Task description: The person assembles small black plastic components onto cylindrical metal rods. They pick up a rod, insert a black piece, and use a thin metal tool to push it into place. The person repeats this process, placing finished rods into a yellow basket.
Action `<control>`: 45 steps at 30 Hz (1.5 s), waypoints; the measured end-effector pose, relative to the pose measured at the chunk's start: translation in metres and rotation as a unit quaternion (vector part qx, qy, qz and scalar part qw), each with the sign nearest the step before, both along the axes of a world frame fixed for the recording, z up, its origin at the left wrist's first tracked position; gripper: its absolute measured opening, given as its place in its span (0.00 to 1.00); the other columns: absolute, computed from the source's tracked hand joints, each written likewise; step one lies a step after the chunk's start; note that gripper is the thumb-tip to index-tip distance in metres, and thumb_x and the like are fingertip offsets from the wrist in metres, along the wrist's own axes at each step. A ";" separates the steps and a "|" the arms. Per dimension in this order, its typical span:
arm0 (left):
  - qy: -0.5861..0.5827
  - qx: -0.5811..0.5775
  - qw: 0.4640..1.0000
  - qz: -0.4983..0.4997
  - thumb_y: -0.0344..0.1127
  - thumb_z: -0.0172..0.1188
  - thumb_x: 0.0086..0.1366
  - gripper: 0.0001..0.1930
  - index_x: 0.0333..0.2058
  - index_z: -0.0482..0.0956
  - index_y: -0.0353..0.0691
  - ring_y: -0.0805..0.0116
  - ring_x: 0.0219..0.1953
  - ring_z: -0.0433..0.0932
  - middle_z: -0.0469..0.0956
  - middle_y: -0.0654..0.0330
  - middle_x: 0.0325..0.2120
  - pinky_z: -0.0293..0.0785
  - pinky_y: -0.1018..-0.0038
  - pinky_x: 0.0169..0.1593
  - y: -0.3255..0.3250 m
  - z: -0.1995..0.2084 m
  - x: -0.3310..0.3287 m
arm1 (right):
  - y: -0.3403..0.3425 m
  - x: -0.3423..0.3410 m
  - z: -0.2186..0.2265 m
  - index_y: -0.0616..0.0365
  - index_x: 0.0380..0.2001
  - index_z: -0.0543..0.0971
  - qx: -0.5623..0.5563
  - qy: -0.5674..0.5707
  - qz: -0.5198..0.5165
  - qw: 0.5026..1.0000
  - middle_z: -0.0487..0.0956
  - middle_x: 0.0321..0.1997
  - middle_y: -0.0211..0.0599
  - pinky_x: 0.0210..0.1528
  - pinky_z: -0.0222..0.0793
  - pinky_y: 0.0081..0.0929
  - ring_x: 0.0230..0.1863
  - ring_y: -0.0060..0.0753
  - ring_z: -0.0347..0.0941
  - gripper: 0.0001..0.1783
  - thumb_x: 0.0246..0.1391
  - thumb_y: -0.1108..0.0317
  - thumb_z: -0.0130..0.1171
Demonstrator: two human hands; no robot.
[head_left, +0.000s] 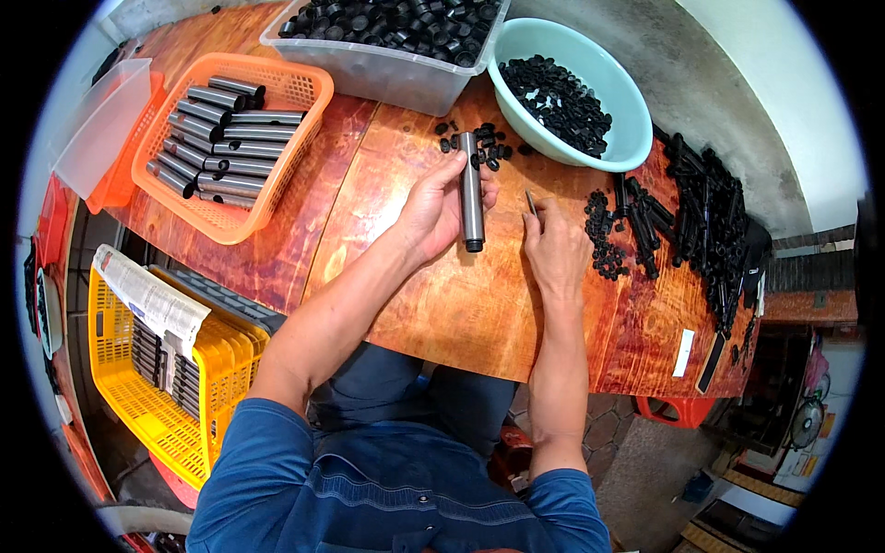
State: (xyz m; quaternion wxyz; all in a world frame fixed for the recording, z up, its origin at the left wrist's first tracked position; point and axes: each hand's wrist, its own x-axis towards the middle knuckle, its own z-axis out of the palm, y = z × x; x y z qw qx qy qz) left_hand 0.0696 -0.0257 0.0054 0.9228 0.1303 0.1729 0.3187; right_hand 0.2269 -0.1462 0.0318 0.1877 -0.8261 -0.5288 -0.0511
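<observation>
My left hand (431, 210) is wrapped round a grey metal tube (471, 203), holding it upright in the picture over the middle of the wooden table. The tube has a dark hole near its far end and a black tip at its near end. To the right, my right hand (560, 241) pinches a thin, pointed metal piece (530, 202), most of it hidden by the fingers. A gap separates this piece from the tube. Small black plastic parts (495, 151) lie loose just beyond the tube, close to the left fingertips.
Similar tubes fill an orange basket (262, 210) at the left. Behind stand a clear bin (392, 79) of black caps and a teal basin (638, 138) of small black pieces. Black parts (708, 217) heap up at the right. A yellow crate (152, 426) sits below the table's left side.
</observation>
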 end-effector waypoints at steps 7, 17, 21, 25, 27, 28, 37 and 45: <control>0.001 0.016 1.000 0.013 0.49 0.48 0.77 0.20 0.55 0.72 0.40 0.67 0.38 0.79 0.77 0.58 0.39 0.78 0.70 0.43 -0.003 0.008 0.000 | 0.002 0.002 0.000 0.58 0.36 0.80 0.022 -0.005 0.006 1.000 0.82 0.35 0.44 0.35 0.75 0.45 0.34 0.53 0.80 0.10 0.55 0.64 0.66; 0.173 0.432 0.884 0.041 0.29 0.69 0.61 0.15 0.46 0.78 0.38 0.85 0.27 0.67 0.71 0.73 0.25 0.62 0.82 0.30 -0.023 0.037 -0.016 | 0.000 -0.005 0.009 0.58 0.38 0.81 0.112 0.005 0.023 0.993 0.81 0.37 0.41 0.34 0.75 0.39 0.32 0.45 0.81 0.08 0.56 0.68 0.65; 0.209 0.499 0.837 0.081 0.26 0.70 0.60 0.10 0.39 0.79 0.38 0.84 0.27 0.69 0.73 0.71 0.24 0.66 0.82 0.32 -0.027 0.032 -0.013 | 0.001 -0.006 0.007 0.57 0.38 0.81 0.140 0.001 0.041 0.989 0.81 0.36 0.41 0.33 0.75 0.37 0.32 0.44 0.80 0.08 0.56 0.69 0.65; 0.221 0.489 0.840 0.075 0.26 0.69 0.61 0.08 0.38 0.79 0.38 0.84 0.29 0.70 0.74 0.71 0.27 0.67 0.82 0.34 -0.027 0.029 -0.011 | 0.002 -0.007 0.005 0.57 0.36 0.82 0.155 0.001 0.053 0.987 0.80 0.32 0.42 0.33 0.73 0.40 0.30 0.48 0.79 0.08 0.54 0.66 0.66; 0.226 0.496 0.834 0.082 0.26 0.68 0.62 0.08 0.38 0.79 0.37 0.83 0.31 0.71 0.75 0.70 0.29 0.68 0.81 0.36 -0.026 0.030 -0.011 | 0.002 -0.009 0.006 0.57 0.36 0.82 0.155 0.000 0.057 0.986 0.81 0.32 0.42 0.33 0.73 0.40 0.30 0.48 0.79 0.08 0.54 0.66 0.66; 0.230 0.495 0.834 0.086 0.26 0.68 0.63 0.07 0.38 0.78 0.37 0.82 0.32 0.71 0.75 0.69 0.30 0.69 0.80 0.37 -0.026 0.029 -0.010 | 0.002 -0.009 0.006 0.57 0.36 0.82 0.158 0.004 0.059 0.986 0.81 0.32 0.42 0.33 0.73 0.40 0.29 0.48 0.79 0.08 0.54 0.66 0.66; 0.225 0.528 0.806 0.146 0.25 0.62 0.65 0.06 0.37 0.74 0.38 0.80 0.30 0.71 0.73 0.68 0.29 0.69 0.79 0.34 -0.024 0.013 -0.001 | 0.002 -0.012 0.007 0.58 0.35 0.83 0.176 0.019 0.060 0.982 0.81 0.32 0.41 0.30 0.73 0.37 0.29 0.47 0.80 0.06 0.56 0.68 0.65; -0.027 0.104 0.994 0.007 0.76 0.39 0.67 0.37 0.34 0.71 0.42 0.71 0.20 0.63 0.62 0.66 0.18 0.62 0.72 0.27 0.000 0.023 -0.018 | 0.003 -0.016 0.007 0.59 0.34 0.83 0.238 0.104 0.096 0.961 0.82 0.31 0.42 0.30 0.74 0.34 0.28 0.43 0.80 0.04 0.55 0.72 0.65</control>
